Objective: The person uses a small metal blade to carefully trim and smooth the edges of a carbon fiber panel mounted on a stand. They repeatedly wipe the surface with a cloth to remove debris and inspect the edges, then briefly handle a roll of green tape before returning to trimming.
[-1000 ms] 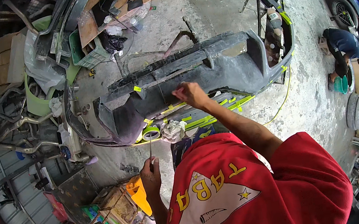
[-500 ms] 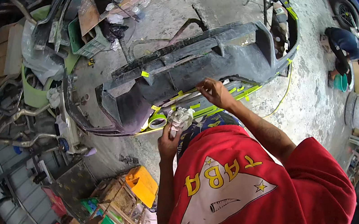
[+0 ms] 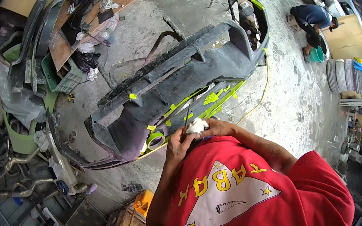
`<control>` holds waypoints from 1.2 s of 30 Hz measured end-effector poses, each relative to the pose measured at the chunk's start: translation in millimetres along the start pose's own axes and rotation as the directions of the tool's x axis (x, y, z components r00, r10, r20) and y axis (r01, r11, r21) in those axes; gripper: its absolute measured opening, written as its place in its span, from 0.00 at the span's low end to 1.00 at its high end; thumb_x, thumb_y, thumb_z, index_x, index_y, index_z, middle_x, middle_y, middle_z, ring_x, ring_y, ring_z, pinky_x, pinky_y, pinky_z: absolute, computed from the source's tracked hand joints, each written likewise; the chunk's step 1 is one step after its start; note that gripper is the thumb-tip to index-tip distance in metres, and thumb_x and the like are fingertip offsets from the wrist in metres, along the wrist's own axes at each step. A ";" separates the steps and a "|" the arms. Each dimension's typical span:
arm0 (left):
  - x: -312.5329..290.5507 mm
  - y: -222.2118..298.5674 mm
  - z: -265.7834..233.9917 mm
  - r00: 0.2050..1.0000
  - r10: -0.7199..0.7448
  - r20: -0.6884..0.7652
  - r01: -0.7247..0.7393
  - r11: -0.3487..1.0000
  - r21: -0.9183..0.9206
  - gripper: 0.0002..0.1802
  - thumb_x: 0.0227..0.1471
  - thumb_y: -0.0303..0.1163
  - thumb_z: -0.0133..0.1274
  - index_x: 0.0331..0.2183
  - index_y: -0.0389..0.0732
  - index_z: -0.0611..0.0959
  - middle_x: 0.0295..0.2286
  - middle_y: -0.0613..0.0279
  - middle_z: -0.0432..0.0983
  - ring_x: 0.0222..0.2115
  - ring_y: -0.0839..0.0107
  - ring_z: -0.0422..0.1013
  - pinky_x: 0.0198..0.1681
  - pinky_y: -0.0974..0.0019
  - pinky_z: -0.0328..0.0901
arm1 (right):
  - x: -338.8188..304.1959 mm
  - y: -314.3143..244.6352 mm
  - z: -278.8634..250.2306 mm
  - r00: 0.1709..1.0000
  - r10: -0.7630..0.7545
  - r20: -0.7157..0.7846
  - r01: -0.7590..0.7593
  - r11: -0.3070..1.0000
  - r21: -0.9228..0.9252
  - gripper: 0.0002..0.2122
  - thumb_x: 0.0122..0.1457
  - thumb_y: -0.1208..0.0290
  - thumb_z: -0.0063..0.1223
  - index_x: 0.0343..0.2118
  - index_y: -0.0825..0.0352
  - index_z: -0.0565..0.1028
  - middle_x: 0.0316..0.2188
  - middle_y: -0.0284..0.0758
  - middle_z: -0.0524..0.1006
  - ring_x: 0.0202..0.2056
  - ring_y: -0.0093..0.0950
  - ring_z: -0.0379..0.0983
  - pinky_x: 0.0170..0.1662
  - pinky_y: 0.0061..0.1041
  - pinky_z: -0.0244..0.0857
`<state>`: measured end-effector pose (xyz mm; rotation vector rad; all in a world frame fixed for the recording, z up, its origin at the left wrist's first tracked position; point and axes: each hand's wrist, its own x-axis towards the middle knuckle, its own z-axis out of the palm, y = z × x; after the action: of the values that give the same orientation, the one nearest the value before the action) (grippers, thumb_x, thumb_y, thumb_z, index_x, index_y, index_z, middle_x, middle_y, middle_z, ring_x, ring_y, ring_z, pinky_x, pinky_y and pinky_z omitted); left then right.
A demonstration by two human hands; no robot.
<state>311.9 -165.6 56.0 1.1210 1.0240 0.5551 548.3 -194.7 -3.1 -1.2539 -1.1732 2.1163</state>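
Note:
In front of my belly, my left hand and my right hand are drawn together around a crumpled white cloth. Fingers of both hands are closed at the cloth, and their tips are partly hidden. A thin dark stick rises beside my left fingers; whether they grip it I cannot make out. Just beyond is a large dark grey car bumper with strips of yellow-green masking tape along its near edge. A roll of yellow-green tape rests on that edge, left of my hands.
A green crate and scrap body panels lie at the far left, with metal exhaust pipes nearer. On the right, a person bends over a teal bucket. Stacked tyres stand behind. An orange container is at lower left.
My right hand has come back from the bumper's taped edge to the cloth in my left hand. The view has turned, so the bumper sits further left and more slanted.

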 end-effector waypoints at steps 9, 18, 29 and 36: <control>21.3 23.7 -28.1 0.996 0.081 -0.042 -0.085 0.992 -0.096 0.16 0.66 0.36 0.57 0.50 0.37 0.82 0.20 0.73 0.69 0.22 0.83 0.65 0.27 0.75 0.59 | -12.1 -108.8 -62.7 0.803 -0.217 -0.555 -0.135 0.841 -0.524 0.24 0.59 0.62 0.63 0.55 0.69 0.74 0.33 0.45 0.83 0.33 0.37 0.82 0.40 0.36 0.75; -14.7 9.8 -47.1 0.955 0.006 -0.297 0.010 0.999 0.051 0.13 0.65 0.35 0.56 0.45 0.37 0.84 0.20 0.72 0.69 0.20 0.82 0.64 0.25 0.73 0.60 | 129.4 -59.8 -122.6 0.642 -0.757 -0.122 -0.008 0.153 -0.988 0.14 0.61 0.59 0.58 0.45 0.61 0.80 0.32 0.45 0.81 0.33 0.50 0.80 0.35 0.48 0.73; -14.9 25.0 21.7 0.848 -0.008 -0.530 0.059 0.995 0.079 0.13 0.65 0.33 0.57 0.46 0.35 0.84 0.22 0.71 0.70 0.22 0.82 0.64 0.26 0.74 0.59 | 162.0 -113.6 -142.4 0.991 -0.109 -0.076 -0.087 -0.095 -0.992 0.12 0.64 0.64 0.47 0.43 0.56 0.82 0.38 0.38 0.85 0.41 0.37 0.84 0.40 0.42 0.75; -12.8 32.8 58.0 0.789 -0.022 -0.614 0.116 0.987 0.114 0.13 0.65 0.32 0.56 0.47 0.35 0.84 0.21 0.72 0.69 0.22 0.83 0.63 0.27 0.74 0.58 | 163.5 -119.1 -129.9 0.999 -0.038 -0.011 -0.013 -0.048 -0.999 0.11 0.62 0.63 0.51 0.40 0.57 0.85 0.39 0.37 0.86 0.43 0.36 0.84 0.41 0.41 0.75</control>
<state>360.9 -190.6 95.6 1.0426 1.6893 0.8242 568.7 44.2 -19.2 -1.6586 -2.9701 0.7388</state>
